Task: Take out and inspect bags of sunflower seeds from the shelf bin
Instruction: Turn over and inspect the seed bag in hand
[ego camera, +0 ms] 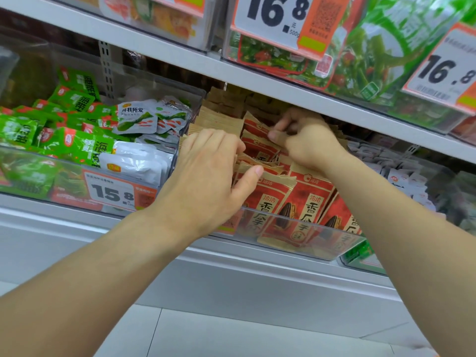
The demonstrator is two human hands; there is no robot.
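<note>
left hand (206, 173) fingertips hidden among seed bags (280, 202), top price tags (277, 16) cropped

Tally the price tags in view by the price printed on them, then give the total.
16.8 tags: 2 (second at)
15.8 tag: 1
Total: 3 price tags

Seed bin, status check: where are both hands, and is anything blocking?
Left hand gripping seed bags in clear bin. Right hand pinching one bag's top edge further back. Shelf above hangs low over the bin.
</note>
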